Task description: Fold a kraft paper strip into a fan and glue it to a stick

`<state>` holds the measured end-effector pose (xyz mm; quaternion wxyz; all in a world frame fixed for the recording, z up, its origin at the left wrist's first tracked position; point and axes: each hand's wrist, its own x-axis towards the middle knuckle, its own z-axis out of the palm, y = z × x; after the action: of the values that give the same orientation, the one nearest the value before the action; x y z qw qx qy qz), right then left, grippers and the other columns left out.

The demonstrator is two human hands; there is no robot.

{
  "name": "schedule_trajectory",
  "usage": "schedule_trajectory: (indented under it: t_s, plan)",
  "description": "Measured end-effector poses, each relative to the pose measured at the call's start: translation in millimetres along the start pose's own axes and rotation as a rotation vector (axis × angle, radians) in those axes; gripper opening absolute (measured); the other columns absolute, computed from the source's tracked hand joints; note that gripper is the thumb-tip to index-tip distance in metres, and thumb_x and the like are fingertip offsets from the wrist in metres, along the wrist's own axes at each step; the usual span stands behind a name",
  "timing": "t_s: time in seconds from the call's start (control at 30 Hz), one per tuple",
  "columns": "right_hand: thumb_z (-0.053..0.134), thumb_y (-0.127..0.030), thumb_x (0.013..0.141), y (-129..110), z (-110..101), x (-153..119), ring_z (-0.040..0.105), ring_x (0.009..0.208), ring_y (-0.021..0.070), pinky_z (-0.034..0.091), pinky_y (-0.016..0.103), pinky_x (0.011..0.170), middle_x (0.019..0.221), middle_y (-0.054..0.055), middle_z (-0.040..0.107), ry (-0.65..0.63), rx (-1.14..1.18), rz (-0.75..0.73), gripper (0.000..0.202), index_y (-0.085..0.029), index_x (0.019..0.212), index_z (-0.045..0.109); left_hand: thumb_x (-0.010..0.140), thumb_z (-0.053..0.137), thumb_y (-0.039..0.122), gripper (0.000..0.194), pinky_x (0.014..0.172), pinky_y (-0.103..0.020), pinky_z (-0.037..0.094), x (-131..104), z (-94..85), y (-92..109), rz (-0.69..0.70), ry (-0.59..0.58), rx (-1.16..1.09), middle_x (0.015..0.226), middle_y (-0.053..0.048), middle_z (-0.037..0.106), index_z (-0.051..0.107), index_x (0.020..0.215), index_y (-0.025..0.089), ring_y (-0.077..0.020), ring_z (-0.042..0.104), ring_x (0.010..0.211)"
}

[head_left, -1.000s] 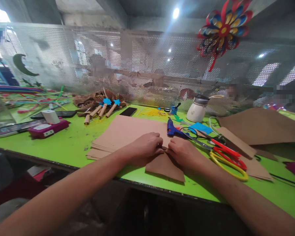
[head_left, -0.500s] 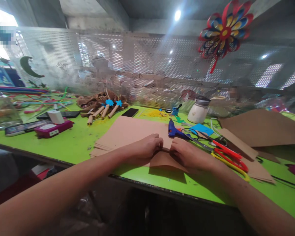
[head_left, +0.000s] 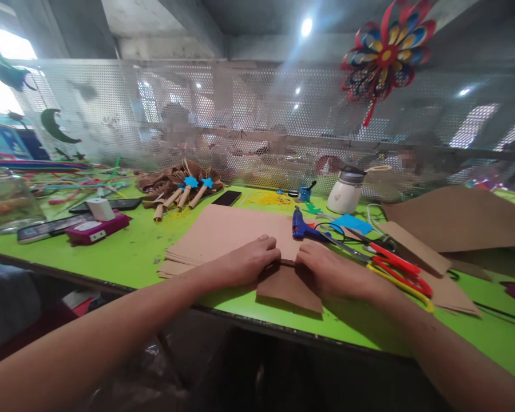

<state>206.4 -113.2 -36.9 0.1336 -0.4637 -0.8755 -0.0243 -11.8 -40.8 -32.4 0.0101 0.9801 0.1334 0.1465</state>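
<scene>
At the near edge of the green counter [head_left: 133, 260]: a small brown paper piece [head_left: 289, 290] is held between both hands, its far edge narrowly folded and its near part spread out toward the counter's edge.
Left grip: the fold is pinched near its left end by the fingertips of the left hand [head_left: 258, 256], on which a ring [head_left: 260, 238] is worn.
Right grip: the fold is pinched near its right end by the curled fingers of the right hand [head_left: 325, 266].
Tan sheets [head_left: 223, 229]: these are stacked with staggered left edges, partly covered by the left hand and forearm.
Blue glue gun [head_left: 299, 225]: it is laid just beyond the right hand.
Red-handled scissors [head_left: 392, 257]: these are placed to the right, beside a yellow handle [head_left: 427, 304].
Far left: brown paper fans [head_left: 184, 193] decorated with blue shapes are heaped near a black phone [head_left: 227, 198].
Far right: a white bottle [head_left: 345, 194] is stood upright.
</scene>
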Motion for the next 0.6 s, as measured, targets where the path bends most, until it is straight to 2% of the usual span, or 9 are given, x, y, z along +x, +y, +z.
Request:
schedule_trajectory:
  t_s: [0.13, 0.27, 0.37, 0.47, 0.5, 0.6]
  plan:
    - [0.054, -0.012, 0.076, -1.3, 1.4, 0.4, 0.049, 0.090, 0.0201, 0.038, 0.032, 0.080, 0.093, 0.008, 0.056, -0.034, -0.085, -0.026, 0.013, -0.018, 0.087, 0.054, 0.086, 0.042, 0.014, 0.015, 0.076, -0.031, 0.036, 0.3, 3.2, -1.1, 0.051, -0.014, 0.104, 0.087, -0.008, 0.050, 0.056, 0.088, 0.016, -0.0197, 0.044, 0.085]
    - [0.048, -0.016, 0.081, -4.2, 3.4, 3.8, 0.049, 0.082, 0.0192, 0.037, 0.032, 0.074, 0.084, 0.007, 0.057, 0.002, -0.190, -0.007, 0.006, -0.017, 0.080, 0.054, 0.085, 0.044, 0.018, 0.017, 0.075, -0.029, 0.038, -1.6, 2.1, -3.9, -0.002, 0.002, 0.038, 0.089, -0.008, 0.053, 0.060, 0.092, 0.016, -0.0187, 0.048, 0.085]
    - [0.047, -0.017, 0.081, -6.2, 7.7, 7.3, 0.047, 0.077, 0.0190, 0.036, 0.032, 0.070, 0.079, 0.007, 0.055, 0.034, -0.244, -0.001, 0.008, -0.017, 0.075, 0.052, 0.081, 0.048, 0.019, 0.020, 0.075, -0.026, 0.040, 5.8, -9.2, -9.6, -0.113, 0.020, -0.149, 0.097, -0.007, 0.057, 0.062, 0.096, 0.018, -0.0160, 0.051, 0.086]
    - [0.049, -0.015, 0.076, -9.3, 9.9, 10.2, 0.046, 0.077, 0.0200, 0.035, 0.033, 0.069, 0.080, 0.009, 0.054, 0.067, -0.286, -0.032, 0.004, -0.015, 0.078, 0.053, 0.079, 0.048, 0.021, 0.026, 0.074, -0.025, 0.042, 23.9, -27.8, -18.2, -0.318, 0.040, -0.339, 0.099, -0.007, 0.061, 0.061, 0.102, 0.014, -0.0141, 0.055, 0.083]
    - [0.049, -0.014, 0.075, -10.8, 9.4, 10.9, 0.045, 0.078, 0.0205, 0.035, 0.034, 0.069, 0.081, 0.010, 0.054, 0.078, -0.299, -0.045, 0.006, -0.015, 0.079, 0.053, 0.082, 0.044, 0.024, 0.025, 0.072, -0.025, 0.041, 30.4, -33.6, -20.9, -0.333, 0.004, -0.406, 0.094, -0.007, 0.063, 0.062, 0.096, 0.013, -0.0135, 0.055, 0.080]
    - [0.048, -0.013, 0.075, -15.5, 5.4, 12.1, 0.044, 0.078, 0.0211, 0.035, 0.034, 0.068, 0.082, 0.011, 0.054, 0.121, -0.321, -0.076, 0.007, -0.014, 0.080, 0.053, 0.087, 0.038, 0.038, 0.038, 0.061, -0.023, 0.039, 42.8, -42.8, -26.3, -0.360, -0.212, -0.581, 0.071, -0.004, 0.060, 0.063, 0.074, 0.011, -0.0111, 0.050, 0.062]
